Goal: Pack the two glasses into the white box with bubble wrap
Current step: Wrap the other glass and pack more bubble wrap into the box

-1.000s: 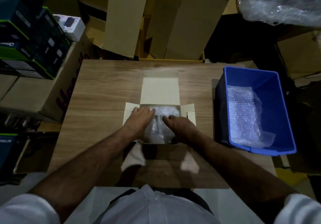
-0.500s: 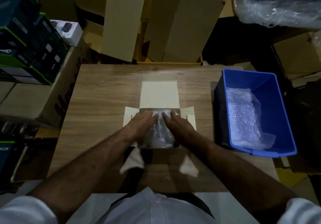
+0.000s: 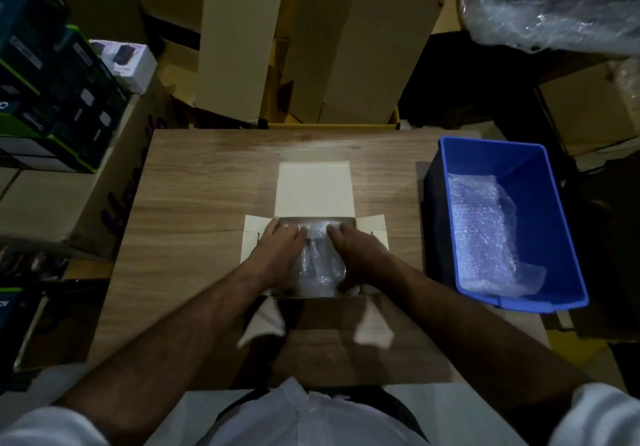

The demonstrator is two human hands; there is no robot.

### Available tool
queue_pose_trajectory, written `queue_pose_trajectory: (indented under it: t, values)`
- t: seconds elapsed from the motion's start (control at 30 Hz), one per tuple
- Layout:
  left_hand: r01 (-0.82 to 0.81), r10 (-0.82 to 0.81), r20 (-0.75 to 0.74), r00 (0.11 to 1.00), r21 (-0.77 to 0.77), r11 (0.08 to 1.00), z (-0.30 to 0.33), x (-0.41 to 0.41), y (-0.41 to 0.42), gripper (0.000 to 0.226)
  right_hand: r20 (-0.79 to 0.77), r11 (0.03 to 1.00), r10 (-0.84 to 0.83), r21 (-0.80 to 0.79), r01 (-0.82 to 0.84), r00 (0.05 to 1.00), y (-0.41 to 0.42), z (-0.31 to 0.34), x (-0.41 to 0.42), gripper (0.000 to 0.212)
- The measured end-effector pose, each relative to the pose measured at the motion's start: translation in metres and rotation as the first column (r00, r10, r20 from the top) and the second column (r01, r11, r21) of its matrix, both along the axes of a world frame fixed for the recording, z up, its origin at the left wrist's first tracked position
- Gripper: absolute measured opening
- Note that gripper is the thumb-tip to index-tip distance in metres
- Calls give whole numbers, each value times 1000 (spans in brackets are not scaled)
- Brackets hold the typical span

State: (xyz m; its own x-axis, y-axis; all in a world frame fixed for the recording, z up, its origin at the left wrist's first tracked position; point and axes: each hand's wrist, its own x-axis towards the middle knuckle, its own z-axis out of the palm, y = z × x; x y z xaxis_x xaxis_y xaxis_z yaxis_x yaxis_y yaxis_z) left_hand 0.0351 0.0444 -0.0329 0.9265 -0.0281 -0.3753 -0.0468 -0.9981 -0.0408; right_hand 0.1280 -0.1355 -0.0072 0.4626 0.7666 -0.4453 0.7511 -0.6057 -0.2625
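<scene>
Cardboard cartons lean against the wall behind a wood-grain tabletop (image 3: 194,224), with stacked retail boxes at the left and a blue bin (image 3: 554,224) at the right that holds a spare sheet of bubble wrap (image 3: 485,231). At the tabletop's middle sits the white box (image 3: 313,186), its lid folded back flat and its side flaps splayed out.

Both hands are down inside it. Left hand (image 3: 277,255) and right hand (image 3: 356,255) lie flat, fingers straight, pressing a bubble-wrapped bundle (image 3: 320,265) between and beneath them; neither grip is closed round anything. The glasses themselves cannot be made out through the wrap.

Over the last second the fingertips have slid from the bundle's middle up toward the far wall of the box, and the wrap looks flatter and lower. That reads as tucking and settling, so the packing seems nearly done. What probably remains is folding in the flaps and bringing the lid over; whether the spare sheet is needed on top is unclear.
</scene>
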Motion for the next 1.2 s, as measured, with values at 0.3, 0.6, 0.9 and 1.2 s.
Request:
queue_pose_trajectory:
  t: [0.3,0.6,0.9,1.2]
  values:
    - [-20,20,-3,1000,29,999,-4,-6,-9,108,92,998,63,-26,-61,994,-1,-9,-11,131]
    - [-98,129,164,978,-185,978,22,-25,-30,95,125,960,-49,280,12,991,-34,11,-16,93]
    - [-49,146,367,919,-261,964,47,17,-103,70,302,854,-363,487,184,882,-126,36,16,65]
    - [151,75,488,870,-408,901,49,95,-215,59,231,803,-519,462,377,823,-257,16,65,68]
